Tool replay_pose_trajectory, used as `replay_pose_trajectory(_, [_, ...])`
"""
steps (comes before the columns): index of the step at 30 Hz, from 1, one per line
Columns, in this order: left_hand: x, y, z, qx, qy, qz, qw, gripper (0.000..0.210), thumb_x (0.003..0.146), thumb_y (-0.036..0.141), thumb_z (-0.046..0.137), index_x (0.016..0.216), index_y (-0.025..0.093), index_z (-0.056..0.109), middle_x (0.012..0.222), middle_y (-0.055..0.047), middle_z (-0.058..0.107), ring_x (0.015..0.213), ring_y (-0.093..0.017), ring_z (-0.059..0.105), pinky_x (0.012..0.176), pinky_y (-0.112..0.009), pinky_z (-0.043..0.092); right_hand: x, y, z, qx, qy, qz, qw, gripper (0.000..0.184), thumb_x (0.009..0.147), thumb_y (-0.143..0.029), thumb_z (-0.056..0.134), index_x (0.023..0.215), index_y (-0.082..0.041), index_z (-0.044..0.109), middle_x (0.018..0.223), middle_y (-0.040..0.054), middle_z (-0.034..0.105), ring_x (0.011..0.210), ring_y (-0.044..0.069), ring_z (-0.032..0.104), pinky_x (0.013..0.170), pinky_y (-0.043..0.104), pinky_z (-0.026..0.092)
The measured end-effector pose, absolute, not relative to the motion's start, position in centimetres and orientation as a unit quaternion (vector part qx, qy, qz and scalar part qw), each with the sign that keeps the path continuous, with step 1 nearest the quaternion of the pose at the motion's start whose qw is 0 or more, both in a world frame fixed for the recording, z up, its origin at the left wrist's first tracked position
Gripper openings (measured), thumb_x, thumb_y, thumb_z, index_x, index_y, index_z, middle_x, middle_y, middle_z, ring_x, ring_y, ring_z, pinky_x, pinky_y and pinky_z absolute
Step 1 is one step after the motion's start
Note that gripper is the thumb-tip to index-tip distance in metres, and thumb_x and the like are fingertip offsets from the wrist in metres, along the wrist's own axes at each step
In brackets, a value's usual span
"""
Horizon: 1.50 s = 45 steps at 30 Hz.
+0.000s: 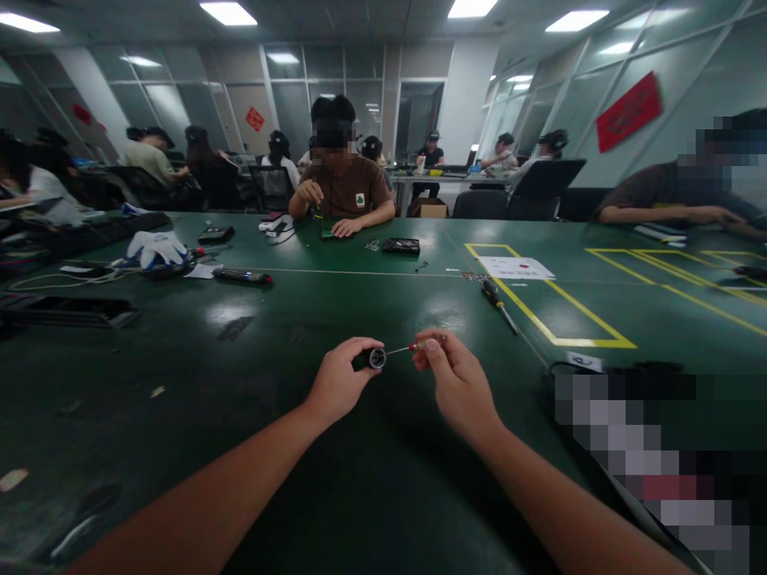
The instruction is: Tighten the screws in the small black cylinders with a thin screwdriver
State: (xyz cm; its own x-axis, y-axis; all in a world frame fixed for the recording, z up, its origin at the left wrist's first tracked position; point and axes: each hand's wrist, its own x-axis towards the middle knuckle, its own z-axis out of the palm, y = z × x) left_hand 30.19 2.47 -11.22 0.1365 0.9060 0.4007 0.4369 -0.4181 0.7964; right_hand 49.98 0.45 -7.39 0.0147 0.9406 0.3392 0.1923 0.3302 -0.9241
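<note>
My left hand (pixel 340 379) is closed around a small dark cylindrical part (pixel 377 358), whose silver-rimmed round end faces me. In my right hand (pixel 460 377) is a small screwdriver (pixel 413 347) with a thin metal shaft and a red and clear handle, pinched between thumb and fingers. Its tip meets the open end of the part; whether it touches anything inside is too small to tell. Both hands are held above the green table (pixel 371 479), near its middle. Farther off to the right lies a larger black and yellow screwdriver (pixel 494 297).
On the left are a dark tool with a red tip (pixel 243 276), white gloves (pixel 156 249) and a black tray-like frame (pixel 65 310). A black box-shaped device (pixel 401 246) and white paper (pixel 516 267) lie beyond my hands. Across the table a co-worker (pixel 353 184) handles a green board.
</note>
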Motion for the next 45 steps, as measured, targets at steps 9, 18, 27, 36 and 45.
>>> replay_pose_trajectory(9, [30.3,2.4,-11.2,0.709,0.473,0.460,0.249,0.036,0.078,0.005,0.073,0.109,0.024,0.073,0.115,-0.005,0.074,0.111,-0.023,0.068,0.104,-0.045,0.052,50.9,1.7,-8.0,-0.452,-0.560,0.365,0.591,0.031,0.098,-0.049,0.055,0.100,-0.020,0.065,0.083,0.0025,0.066,0.071,0.017,0.064,0.069,0.034,0.055])
replay_pose_trajectory(18, [30.4,2.1,-10.9,0.702,0.474,0.465,0.256,0.037,0.078,0.007,0.075,0.111,0.024,0.073,0.115,-0.004,0.074,0.111,-0.023,0.068,0.104,-0.044,0.051,50.3,0.0,-7.6,-0.477,-0.661,0.254,0.520,0.025,0.104,-0.042,0.047,0.110,-0.023,0.062,0.092,0.0048,0.072,0.082,0.020,0.070,0.077,0.035,0.055])
replay_pose_trajectory(27, [30.2,2.5,-11.3,0.697,0.475,0.474,0.253,0.036,0.078,0.007,0.074,0.110,0.024,0.073,0.113,-0.004,0.074,0.109,-0.023,0.068,0.103,-0.043,0.052,50.5,-0.6,-7.4,-0.413,-0.696,0.335,0.482,0.019,0.100,-0.040,0.057,0.110,-0.025,0.062,0.083,-0.0009,0.064,0.074,0.016,0.062,0.067,0.029,0.047])
replay_pose_trajectory(36, [30.1,2.7,-11.4,0.689,0.485,0.468,0.265,0.036,0.077,0.005,0.076,0.108,0.024,0.073,0.112,-0.002,0.074,0.108,-0.021,0.068,0.102,-0.040,0.051,49.9,-0.1,-7.8,-0.469,-0.647,0.325,0.506,0.025,0.101,-0.044,0.053,0.105,-0.023,0.066,0.072,-0.0011,0.062,0.069,0.017,0.061,0.065,0.030,0.046])
replay_pose_trajectory(45, [30.4,2.2,-11.2,0.710,0.470,0.460,0.254,0.041,0.076,0.002,0.078,0.110,0.024,0.075,0.114,-0.002,0.075,0.110,-0.021,0.069,0.103,-0.040,0.052,49.9,0.3,-8.2,-0.477,-0.616,0.310,0.544,0.027,0.099,-0.046,0.055,0.100,-0.021,0.067,0.082,0.0032,0.070,0.078,0.020,0.068,0.075,0.035,0.051])
